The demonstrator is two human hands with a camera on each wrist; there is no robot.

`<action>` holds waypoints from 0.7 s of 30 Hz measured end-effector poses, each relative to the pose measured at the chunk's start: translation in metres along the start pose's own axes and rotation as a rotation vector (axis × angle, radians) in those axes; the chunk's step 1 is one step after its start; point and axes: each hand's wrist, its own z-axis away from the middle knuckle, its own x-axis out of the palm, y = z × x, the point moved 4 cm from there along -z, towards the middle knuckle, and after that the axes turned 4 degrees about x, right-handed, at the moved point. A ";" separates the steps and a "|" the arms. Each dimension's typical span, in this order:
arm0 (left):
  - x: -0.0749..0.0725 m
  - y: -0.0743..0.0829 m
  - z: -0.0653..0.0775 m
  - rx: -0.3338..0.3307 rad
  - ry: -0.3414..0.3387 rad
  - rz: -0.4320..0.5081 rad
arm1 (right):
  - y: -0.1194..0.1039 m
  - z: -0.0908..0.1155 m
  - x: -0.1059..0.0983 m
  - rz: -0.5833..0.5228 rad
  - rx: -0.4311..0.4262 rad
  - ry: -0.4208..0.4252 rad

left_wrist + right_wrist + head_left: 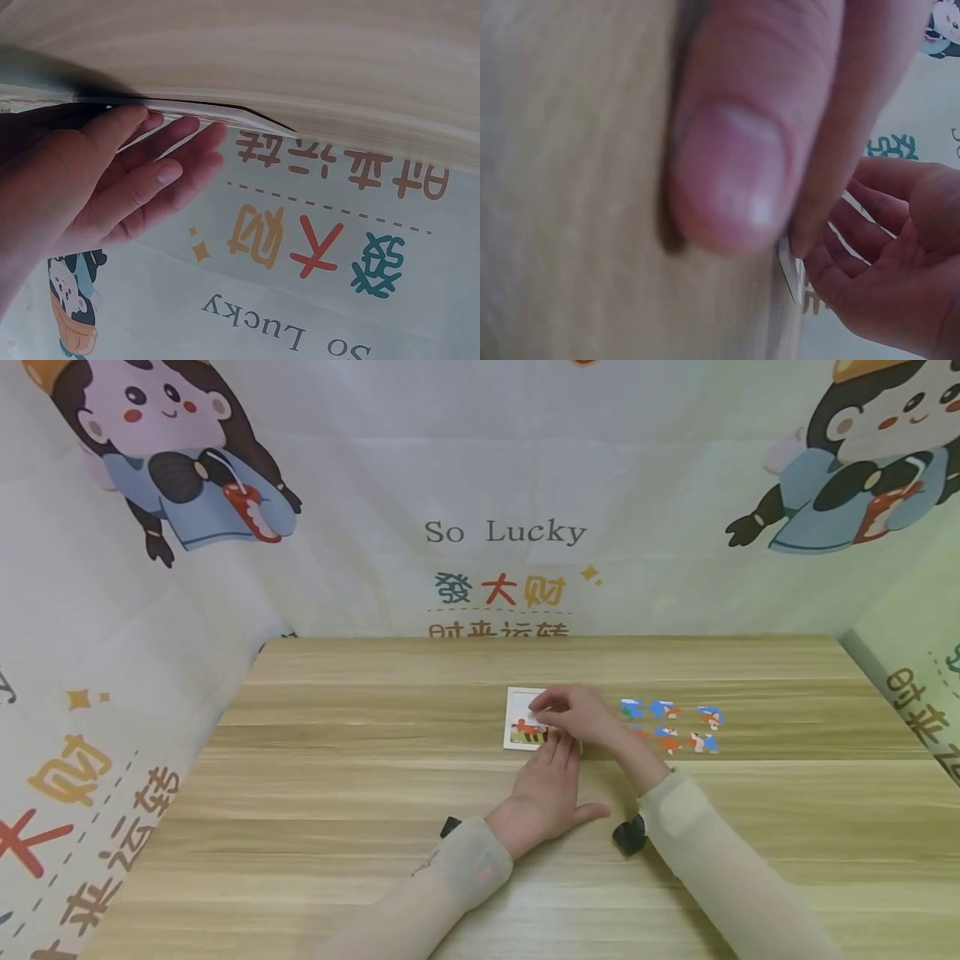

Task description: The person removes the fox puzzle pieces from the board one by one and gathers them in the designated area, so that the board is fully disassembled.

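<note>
A small white puzzle tray lies flat near the table's middle. Orange, green and dark puzzle pieces fill part of its near side. My left hand lies palm down, its straight fingers at the tray's near edge and its thumb out to the right. Over the tray reaches my right hand, its bent fingers pointing left and down at the pieces. The left wrist view shows a gap between its fingertips and no piece there. The right hand hides the tray's right part. My left thumb looms large in the right wrist view.
Several loose puzzle pieces, blue, orange and white, lie right of the tray on the wooden table. A black wrist camera sits beside the right cuff. A printed cloth hangs behind the table and at both sides.
</note>
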 end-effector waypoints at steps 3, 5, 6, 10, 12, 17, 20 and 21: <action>0.000 0.000 0.000 -0.002 0.001 0.006 | -0.001 -0.002 0.007 -0.013 -0.053 -0.042; -0.001 0.000 0.000 -0.002 -0.002 0.009 | -0.001 -0.002 0.010 -0.028 -0.067 -0.072; 0.000 0.000 0.000 -0.002 -0.003 0.007 | -0.001 -0.002 0.011 -0.038 -0.067 -0.085; 0.001 0.000 -0.001 0.003 -0.013 -0.005 | 0.001 -0.003 0.014 -0.069 -0.057 -0.119; 0.001 0.000 -0.002 0.005 -0.018 -0.009 | 0.001 -0.004 0.015 -0.094 -0.054 -0.118; 0.000 -0.001 -0.001 0.005 -0.019 -0.001 | -0.001 -0.006 0.017 -0.175 -0.039 -0.094; 0.000 -0.001 -0.001 0.007 -0.020 0.003 | -0.001 -0.007 0.017 -0.176 -0.032 -0.074; 0.000 -0.001 -0.001 0.009 -0.022 0.003 | -0.001 -0.007 0.017 -0.169 -0.031 -0.069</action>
